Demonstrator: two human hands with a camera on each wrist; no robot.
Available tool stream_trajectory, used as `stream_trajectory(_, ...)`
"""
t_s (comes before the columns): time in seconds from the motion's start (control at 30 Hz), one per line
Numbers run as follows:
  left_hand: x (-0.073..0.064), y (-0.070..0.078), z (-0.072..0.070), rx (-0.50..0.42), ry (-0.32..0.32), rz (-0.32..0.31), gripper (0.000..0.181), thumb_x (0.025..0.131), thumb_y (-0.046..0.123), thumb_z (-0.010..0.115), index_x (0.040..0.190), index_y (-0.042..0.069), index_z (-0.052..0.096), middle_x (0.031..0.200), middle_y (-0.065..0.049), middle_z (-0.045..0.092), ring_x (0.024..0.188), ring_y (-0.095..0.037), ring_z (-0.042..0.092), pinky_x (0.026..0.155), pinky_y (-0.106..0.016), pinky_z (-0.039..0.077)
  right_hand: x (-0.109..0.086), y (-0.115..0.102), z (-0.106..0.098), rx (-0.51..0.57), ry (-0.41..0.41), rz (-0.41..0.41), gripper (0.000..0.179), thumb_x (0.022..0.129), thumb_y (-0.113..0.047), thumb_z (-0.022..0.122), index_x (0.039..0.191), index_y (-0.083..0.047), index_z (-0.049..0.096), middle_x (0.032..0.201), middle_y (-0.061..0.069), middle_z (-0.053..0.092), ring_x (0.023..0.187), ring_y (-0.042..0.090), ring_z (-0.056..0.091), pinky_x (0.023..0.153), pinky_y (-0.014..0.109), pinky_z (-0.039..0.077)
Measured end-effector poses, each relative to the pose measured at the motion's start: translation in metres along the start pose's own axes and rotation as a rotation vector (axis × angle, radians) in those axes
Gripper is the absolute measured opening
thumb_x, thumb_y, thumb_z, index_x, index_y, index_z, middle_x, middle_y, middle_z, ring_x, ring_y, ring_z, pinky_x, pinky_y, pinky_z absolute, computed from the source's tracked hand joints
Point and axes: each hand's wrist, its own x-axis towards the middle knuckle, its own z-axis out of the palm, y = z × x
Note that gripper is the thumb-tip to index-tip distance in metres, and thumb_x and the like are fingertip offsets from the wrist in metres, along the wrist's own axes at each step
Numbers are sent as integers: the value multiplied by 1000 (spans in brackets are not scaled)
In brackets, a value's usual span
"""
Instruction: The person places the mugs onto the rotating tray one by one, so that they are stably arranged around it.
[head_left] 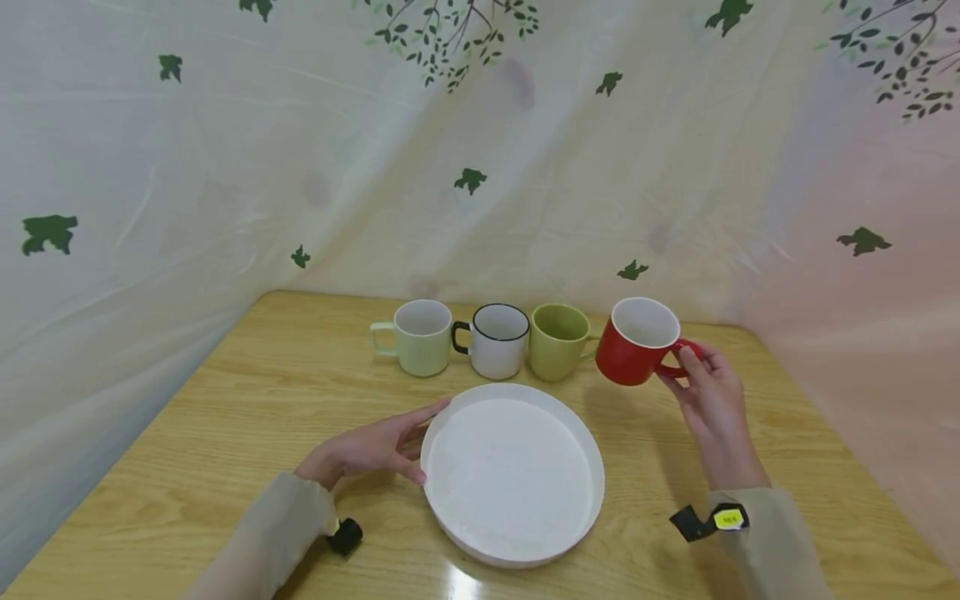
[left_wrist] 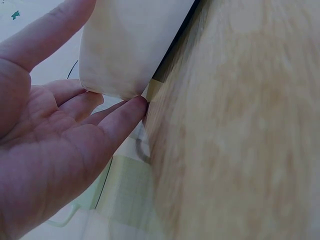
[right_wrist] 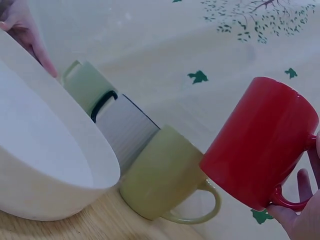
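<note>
My right hand grips a red mug with a white inside by its handle and holds it raised off the table, slightly tilted. In the right wrist view the red mug hangs apart from the olive-green mug. At the left side of a round white tray, my left hand touches the tray's wall with spread fingers and thumb. In the left wrist view, fingertips meet the lower edge of the tray wall.
Behind the tray stands a row of mugs: pale green, white with a black rim and handle, and olive green. The wooden table ends at a hanging cloth printed with leaves.
</note>
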Motion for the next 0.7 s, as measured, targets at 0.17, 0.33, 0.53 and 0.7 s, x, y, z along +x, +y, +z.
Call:
stream_trajectory(0.17,0,0,0,3,7,-5,110,78,16,79,157,18,2,165,-7,-2,151,-32,5,122,-47,19,-4,3,5,-35,-31,-5,10,91,-6,63,100,-9,66,98,-1,68,90,12,65,76,30,62)
stream_trajectory(0.33,-1,0,1,0,9,-9,110,78,16,79,157,19,2,165,-6,-2,152,-32,5,122,-47,19,-6,8,9,-84,-45,3,10,92,-5,62,98,-11,68,96,-2,67,89,11,65,75,29,62)
stream_trajectory(0.53,-1,1,1,-7,6,-9,110,78,17,79,157,20,2,165,-6,-3,152,-33,5,122,-47,19,-11,15,15,-133,-39,54,10,92,-10,63,99,-15,67,97,-5,67,93,9,62,78,26,61)
stream_trajectory(0.7,0,1,1,-8,2,-7,110,78,18,79,157,20,2,165,-6,-3,151,-33,5,121,-47,20,-13,23,20,-125,-83,85,11,95,-10,59,95,-17,68,97,-6,66,93,8,61,79,26,61)
